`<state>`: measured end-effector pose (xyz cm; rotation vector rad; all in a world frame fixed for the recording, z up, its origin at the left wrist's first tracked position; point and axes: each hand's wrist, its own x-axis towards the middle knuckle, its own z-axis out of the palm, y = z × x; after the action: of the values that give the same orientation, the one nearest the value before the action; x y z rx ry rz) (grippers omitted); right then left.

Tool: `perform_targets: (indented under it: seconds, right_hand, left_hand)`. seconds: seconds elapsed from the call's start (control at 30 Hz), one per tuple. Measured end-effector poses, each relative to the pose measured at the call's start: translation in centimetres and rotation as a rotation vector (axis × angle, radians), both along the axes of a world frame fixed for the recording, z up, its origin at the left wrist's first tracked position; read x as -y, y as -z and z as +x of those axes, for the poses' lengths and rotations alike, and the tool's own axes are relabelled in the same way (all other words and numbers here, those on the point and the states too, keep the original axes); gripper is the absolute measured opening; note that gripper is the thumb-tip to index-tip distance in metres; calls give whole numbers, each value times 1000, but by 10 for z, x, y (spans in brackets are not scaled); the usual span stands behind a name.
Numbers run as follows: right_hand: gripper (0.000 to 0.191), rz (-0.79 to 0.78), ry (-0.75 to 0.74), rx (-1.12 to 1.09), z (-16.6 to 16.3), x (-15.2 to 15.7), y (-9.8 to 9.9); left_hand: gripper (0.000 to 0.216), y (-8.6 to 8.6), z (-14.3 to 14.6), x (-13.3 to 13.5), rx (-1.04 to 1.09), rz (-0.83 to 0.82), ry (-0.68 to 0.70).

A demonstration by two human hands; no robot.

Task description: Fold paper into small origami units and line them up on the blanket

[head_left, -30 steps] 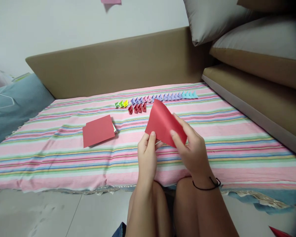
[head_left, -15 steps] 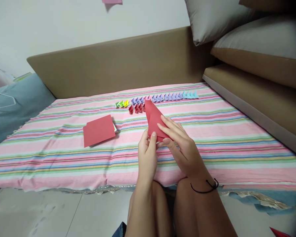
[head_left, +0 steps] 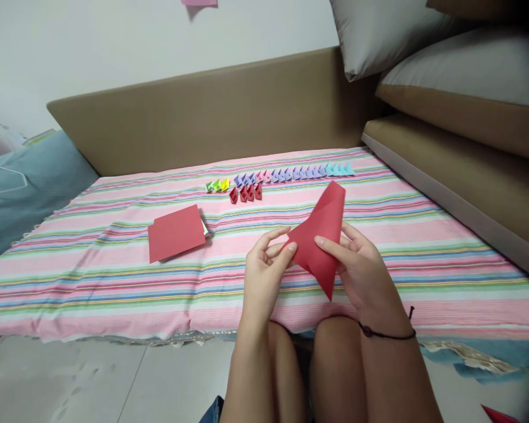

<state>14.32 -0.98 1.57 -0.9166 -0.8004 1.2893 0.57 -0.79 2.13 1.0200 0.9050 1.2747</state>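
Observation:
A partly folded sheet of red paper (head_left: 320,235) is held up between my two hands, over the front of the striped cover. My left hand (head_left: 267,267) pinches its left corner between thumb and fingers. On the right side, my right hand (head_left: 361,264) grips the paper with the thumb on the near face and the fingers behind, partly hidden. One flap points down and another upper end leans away to the right. Left of my hands lies a stack of red paper sheets (head_left: 178,234), with lighter edges showing at its right side.
Behind my hands stand rows of small folded paper pieces: purple ones (head_left: 309,171), light-blue ones (head_left: 340,169), dark red ones (head_left: 247,193) and green-yellow ones (head_left: 217,185). A brown backrest (head_left: 203,117) runs along the back; cushions (head_left: 467,70) are piled at the right.
The red paper has turned and moved right, with its folds opened somewhat. My right hand has shifted right and now grips the paper's right side instead of lying across it.

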Motion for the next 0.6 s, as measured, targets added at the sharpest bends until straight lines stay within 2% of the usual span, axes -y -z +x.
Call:
perform_targets:
  seconds: [0.1,0.2,0.6]
  right_hand:
    - [43,14,83,-21,-3,-1,0]
    - [44,8,99,-30,-6,-2,0]
    - [51,7,108,-50,-21,-1,-4]
  left_hand:
    - [29,2,5,0,52,-19,-157]
    - [23,2,9,1,105,-3,-246]
    - [18,3,11,4,74,29,-326]
